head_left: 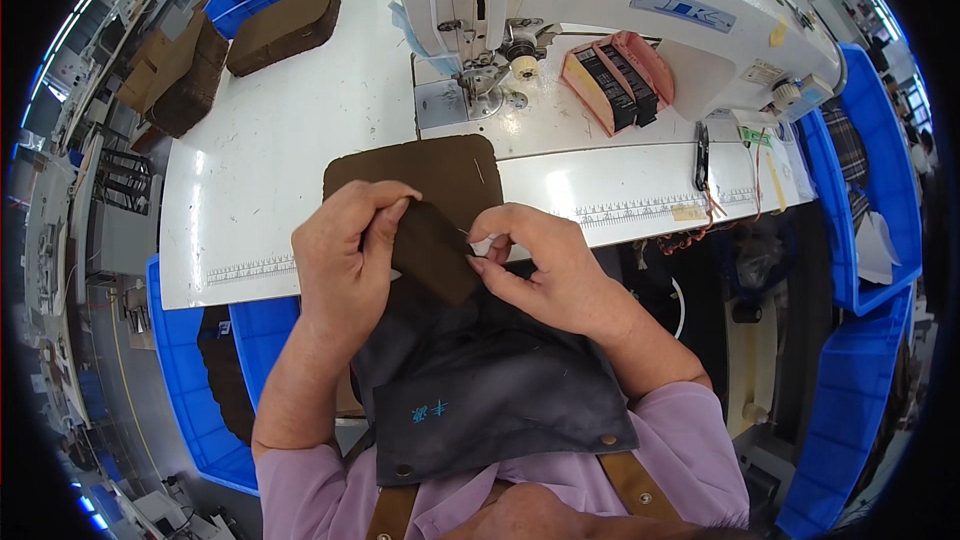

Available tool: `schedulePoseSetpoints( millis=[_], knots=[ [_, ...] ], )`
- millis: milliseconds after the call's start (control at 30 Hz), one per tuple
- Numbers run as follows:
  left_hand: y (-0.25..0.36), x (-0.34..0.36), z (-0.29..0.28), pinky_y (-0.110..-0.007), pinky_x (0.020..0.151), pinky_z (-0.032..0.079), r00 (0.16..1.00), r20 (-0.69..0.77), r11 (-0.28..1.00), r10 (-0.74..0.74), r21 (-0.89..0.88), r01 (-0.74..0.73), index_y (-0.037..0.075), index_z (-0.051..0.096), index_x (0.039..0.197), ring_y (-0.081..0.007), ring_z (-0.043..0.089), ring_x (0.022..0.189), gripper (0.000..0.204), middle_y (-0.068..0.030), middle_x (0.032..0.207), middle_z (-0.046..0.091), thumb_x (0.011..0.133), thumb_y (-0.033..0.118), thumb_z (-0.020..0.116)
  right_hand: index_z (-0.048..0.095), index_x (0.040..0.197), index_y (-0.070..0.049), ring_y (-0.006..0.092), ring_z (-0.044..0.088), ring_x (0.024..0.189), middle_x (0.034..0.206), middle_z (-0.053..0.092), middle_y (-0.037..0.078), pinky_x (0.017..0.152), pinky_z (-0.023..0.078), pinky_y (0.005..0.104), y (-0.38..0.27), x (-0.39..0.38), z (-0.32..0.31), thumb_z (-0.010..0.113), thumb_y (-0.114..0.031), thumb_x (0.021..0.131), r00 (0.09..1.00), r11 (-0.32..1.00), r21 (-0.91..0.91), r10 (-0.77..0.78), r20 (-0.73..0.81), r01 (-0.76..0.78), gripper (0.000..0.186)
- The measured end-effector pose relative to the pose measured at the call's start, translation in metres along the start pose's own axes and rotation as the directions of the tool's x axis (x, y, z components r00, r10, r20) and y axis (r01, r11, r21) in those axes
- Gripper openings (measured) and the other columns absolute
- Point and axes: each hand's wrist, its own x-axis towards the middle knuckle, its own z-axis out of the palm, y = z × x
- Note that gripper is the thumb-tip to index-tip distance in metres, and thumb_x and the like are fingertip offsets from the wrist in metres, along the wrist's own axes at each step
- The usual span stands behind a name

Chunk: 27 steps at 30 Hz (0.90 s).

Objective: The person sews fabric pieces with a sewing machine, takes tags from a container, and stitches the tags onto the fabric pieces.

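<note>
The left hand [345, 260] has its grip closed on a small dark brown fabric piece [432, 250], thumb and fingers pinching the piece's upper left edge. The right hand [545, 270] pinches narrowly at the piece's right edge, fingertips pressed together on what looks like a thin thread or pin; it is too fine to tell which. The small piece hangs just past the near edge of the white counter [270, 170], above a dark grey apron [480, 380] on the person's lap.

Just behind the hands, a larger brown fabric panel [440, 170] with rounded corners lies flat on the counter, its near edge covered by the hands and its far edge close to the needle plate of the white sewing machine [600, 0]. Bare counter lies open to the left of the panel, out to the left edge. A stack of brown cut pieces [285, 30] sits at the far left corner. Pink holders with dark inserts [618, 80] rest beside the machine, and black snips [701, 155] lie to the right. Blue bins [880, 190] flank the counter on both sides.
</note>
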Motion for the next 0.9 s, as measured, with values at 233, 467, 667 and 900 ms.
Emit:
schedulePoseSetpoints(
  millis=[233, 467, 667, 900],
  knots=[
    [-0.025, 0.08, 0.026, -0.034, 0.071, 0.052, 0.897, 0.442, 0.966, -0.005, 0.233, -0.11, 0.0, 0.076, 0.099, -0.0193, 0.065, 0.072, 0.01, -0.0094, 0.087, 0.073, 0.093, 0.004, 0.07, 0.066, 0.11, -0.005, 0.0287, 0.067, 0.078, 0.091, 0.062, 0.011, 0.071, 0.056, 0.0402, 0.02, 0.007, -0.012, 0.07, 0.002, 0.082, 0.986, 0.98, -0.128, -0.14, 0.086, 0.151, 0.03],
    [-0.071, 0.084, 0.059, -0.03, 0.073, 0.051, 0.845, 0.528, 0.996, -0.081, 0.003, 0.093, 0.001, 0.078, 0.095, -0.0122, 0.063, 0.079, 0.012, -0.0045, 0.085, 0.074, 0.09, 0.011, 0.079, 0.069, 0.108, -0.005, 0.0268, 0.064, 0.083, 0.091, 0.059, 0.009, 0.071, 0.054, 0.0383, 0.047, 0.007, -0.022, 0.072, -0.005, 0.076, 0.928, 0.811, -0.452, -0.318, 0.192, 0.372, 0.032],
    [-0.073, 0.086, 0.062, -0.026, 0.063, 0.049, 0.842, 0.484, 0.967, -0.237, 0.039, 0.25, 0.003, 0.08, 0.09, -0.0054, 0.059, 0.068, 0.016, -0.0015, 0.077, 0.074, 0.083, 0.016, 0.086, 0.072, 0.104, -0.005, 0.0234, 0.063, 0.082, 0.095, 0.062, 0.007, 0.07, 0.054, 0.0345, 0.05, 0.01, -0.022, 0.069, -0.011, 0.075, 0.908, 0.731, -0.546, -0.384, 0.167, 0.409, 0.03],
    [-0.063, 0.09, 0.066, -0.024, 0.059, 0.048, 0.823, 0.484, 0.955, -0.298, 0.149, 0.258, 0.002, 0.08, 0.088, -0.0043, 0.058, 0.062, 0.014, 0.0007, 0.073, 0.073, 0.082, 0.014, 0.085, 0.072, 0.104, -0.002, 0.0229, 0.069, 0.092, 0.103, 0.069, 0.009, 0.073, 0.054, 0.0358, 0.053, 0.002, -0.02, 0.071, -0.011, 0.074, 0.912, 0.722, -0.571, -0.387, 0.135, 0.39, 0.031]
  ],
)
